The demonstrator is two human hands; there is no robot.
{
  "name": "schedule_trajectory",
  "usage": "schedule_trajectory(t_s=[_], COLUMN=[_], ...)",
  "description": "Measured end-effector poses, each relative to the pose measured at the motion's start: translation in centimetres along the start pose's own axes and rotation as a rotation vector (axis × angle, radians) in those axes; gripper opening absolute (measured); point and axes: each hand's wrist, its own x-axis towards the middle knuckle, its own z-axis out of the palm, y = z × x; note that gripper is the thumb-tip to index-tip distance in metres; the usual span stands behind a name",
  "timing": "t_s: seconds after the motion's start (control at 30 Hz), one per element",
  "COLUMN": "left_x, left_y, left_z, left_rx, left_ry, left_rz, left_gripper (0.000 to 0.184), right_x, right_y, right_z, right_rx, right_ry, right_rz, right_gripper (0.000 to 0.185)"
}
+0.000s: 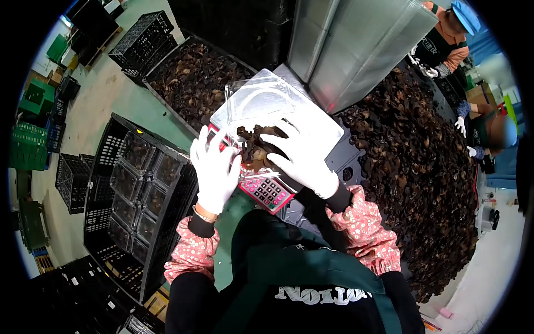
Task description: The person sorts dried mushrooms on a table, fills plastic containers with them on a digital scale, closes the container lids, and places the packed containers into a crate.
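Note:
A clear plastic box with dark brown, leafy pieces in it rests on a red scale with a keypad. Its clear lid stands open on the far side, over a white tray. My left hand, in a white glove, is at the box's left side, fingers spread. From the right, my right hand, also gloved in white, reaches over the dark pieces with its fingers apart; the fingertips touch them. Whether anything lies under that palm is hidden.
A large heap of dark pieces covers the right side. More fill a bin at the upper left. A black crate holds clear boxes. Stacked clear containers stand ahead. Two people work at the right.

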Motion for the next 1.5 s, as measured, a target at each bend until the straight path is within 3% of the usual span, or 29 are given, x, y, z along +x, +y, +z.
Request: schedule_trajectory(t_s=[0.1,0.2,0.23,0.3,0.5,0.63,0.7,0.77,0.83,0.9,0.97,1.0,1.03,1.1,1.17,1.23,1.3,1.37,1.43,1.5], left_x=[0.5,1.1,1.4,2.1,2.9,2.2,1.7,1.3,0.8,0.7,0.7,0.5,-0.2,-1.8,-2.5,-4.8,-7.8,-9.1,-9.0,-8.3], left_y=[0.8,1.0,1.1,1.6,0.1,0.3,1.5,1.0,1.7,3.2,5.5,7.2,8.4,10.4,13.4,15.2,15.4,16.3,17.6,18.7], left_z=[-0.5,0.0,0.0,0.0,0.3,-0.5,-1.6,-1.0,-0.7,-1.2,-1.4,-1.7,-0.8,1.4,1.0,3.4,7.3,9.3,10.7,12.9], left_rx=[0.101,0.192,0.194,0.221,-0.026,-0.133,-0.157,-0.236,-0.748,-1.058,-1.205,-1.031,-1.073,-0.852,-1.157,-1.191,-1.093,-0.979,-0.830,-0.674], left_ry=[-0.086,-0.179,-0.177,-0.264,-0.087,-0.045,-0.113,-0.009,0.055,-0.005,-0.057,-0.062,-0.114,-0.136,-0.402,-0.610,-0.779,-0.728,-0.540,-0.365], left_rz=[0.039,0.054,0.059,0.065,0.123,0.101,-0.331,-0.311,-0.470,-0.589,-0.651,-0.578,-0.573,-0.374,-0.403,-0.371,-0.140,0.082,0.202,0.234], left_gripper=[0.021,0.025,0.025,0.029,0.017,0.018,0.016,0.013,0.010,0.007,0.008,0.009,0.012,0.017,0.028,0.033,0.031,0.026,0.021,0.025], right_x=[-0.1,-0.6,-0.5,-0.8,-1.0,-0.9,-1.2,-0.6,-0.6,-0.9,-1.6,-2.7,-3.9,-6.7,-11.8,-18.3,-26.5,-34.6,-42.7,-49.8], right_y=[0.5,0.6,0.9,1.2,0.5,-0.5,0.8,0.0,-1.0,-2.2,-4.9,-4.5,-3.8,-4.6,-2.9,-2.1,-2.2,-4.3,-7.5,-10.8], right_z=[-0.1,0.6,0.7,1.1,0.9,0.6,2.2,1.4,0.2,-1.0,-3.4,-1.9,-0.5,-3.5,-3.7,-5.3,-6.6,-8.6,-9.9,-9.9], right_rx=[0.096,0.212,0.026,-0.023,0.143,0.081,-0.139,-0.140,-0.069,-0.012,0.631,0.676,0.600,0.770,0.686,0.521,0.398,0.145,0.027,-0.239], right_ry=[0.034,0.034,0.029,-0.010,0.109,0.196,0.042,0.073,0.169,0.235,-0.060,0.068,0.222,0.136,0.259,0.297,0.299,0.192,0.092,-0.269], right_rz=[0.008,0.176,0.014,-0.032,0.133,0.147,-0.052,-0.052,-0.032,-0.046,0.429,0.330,0.218,0.670,0.731,0.833,0.981,1.216,1.430,1.566], right_gripper=[0.038,0.039,0.044,0.047,0.054,0.054,0.052,0.050,0.049,0.048,0.047,0.044,0.037,0.029,0.019,0.015,0.017,0.019,0.020,0.028])
